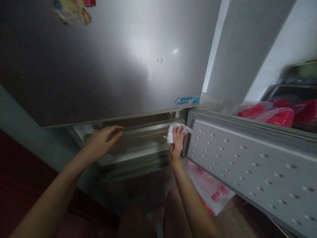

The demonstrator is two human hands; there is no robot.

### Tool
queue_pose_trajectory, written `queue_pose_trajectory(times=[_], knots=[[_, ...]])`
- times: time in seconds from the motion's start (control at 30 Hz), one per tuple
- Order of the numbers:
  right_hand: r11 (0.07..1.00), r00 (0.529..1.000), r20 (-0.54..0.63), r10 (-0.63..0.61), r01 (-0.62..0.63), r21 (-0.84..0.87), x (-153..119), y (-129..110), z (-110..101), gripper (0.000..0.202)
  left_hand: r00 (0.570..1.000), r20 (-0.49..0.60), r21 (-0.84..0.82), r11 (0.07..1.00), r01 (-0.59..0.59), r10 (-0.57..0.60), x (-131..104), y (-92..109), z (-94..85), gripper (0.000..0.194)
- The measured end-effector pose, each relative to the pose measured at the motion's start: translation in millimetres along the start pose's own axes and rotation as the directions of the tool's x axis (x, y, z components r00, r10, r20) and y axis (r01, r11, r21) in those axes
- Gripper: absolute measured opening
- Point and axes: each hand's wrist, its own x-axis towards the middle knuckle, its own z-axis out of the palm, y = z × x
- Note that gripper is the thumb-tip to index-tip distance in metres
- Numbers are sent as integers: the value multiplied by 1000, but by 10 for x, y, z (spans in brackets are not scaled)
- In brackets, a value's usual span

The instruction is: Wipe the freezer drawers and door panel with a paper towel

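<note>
My right hand (177, 142) presses a crumpled white cloth or paper wipe (170, 134) at the right end of a fridge drawer (143, 148). Its fingers lie over the wipe, close to the hinge side of the opened lower door (230, 155). At the drawer's left end, my left hand (102, 138) rests at or near the upper rim with thumb and fingers apart and nothing in it. Whether it touches the drawer cannot be made out. The drawer sits in the dim opening below the closed upper door (119, 66).
The lower door, with its dimpled inner panel, swings out to the right. Beneath it lies a white plastic bag (210, 188) with red print. Red items in clear plastic (274, 114) stand behind the door. My knees (136, 221) are close below the drawer.
</note>
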Motion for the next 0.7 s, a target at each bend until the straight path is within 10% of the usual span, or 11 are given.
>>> queue_pose_trajectory(times=[0.2, 0.5, 0.7], knots=[[1000, 998, -61, -8, 7, -11, -437, 52, 174, 62, 1000, -3, 2, 1000, 2, -2, 1, -22, 11, 47], [997, 998, -15, 66, -66, -36, 173, -29, 83, 62, 1000, 9, 15, 1000, 22, -22, 10, -1, 16, 50], [998, 998, -6, 69, -69, -9, -197, -23, 127, 64, 999, 3, 12, 999, 36, -36, 11, 16, 5, 47]])
